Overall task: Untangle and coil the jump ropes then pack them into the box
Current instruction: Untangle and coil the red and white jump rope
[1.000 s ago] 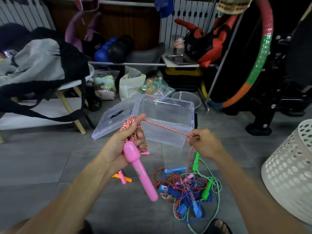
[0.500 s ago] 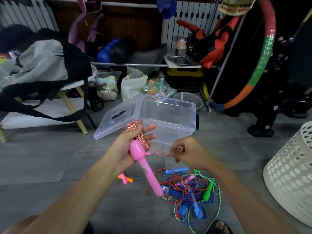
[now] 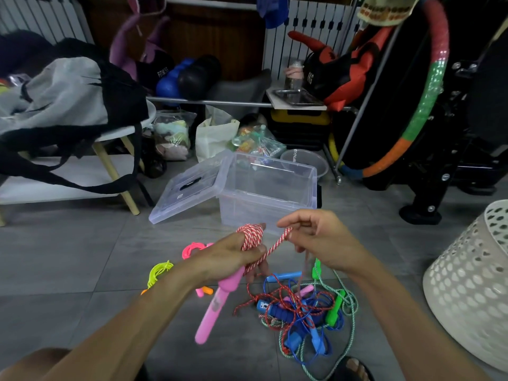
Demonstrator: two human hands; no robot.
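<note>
Several red-and-white rope [image 3: 254, 237] turns sit on your left hand [image 3: 233, 257] gripping the pink handle [image 3: 215, 306]; your right hand [image 3: 316, 237] pinches the strand; wrap snugly, feeding from the floor tangle [image 3: 299, 309] before the box [image 3: 268, 193].

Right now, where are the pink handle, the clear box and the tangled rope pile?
pink handle [image 3: 213, 309]: head view, mid-shaft below the left hand.
clear box [image 3: 275, 206]: head view, front wall.
tangled rope pile [image 3: 299, 312]: head view, knotted centre on the floor.
</note>
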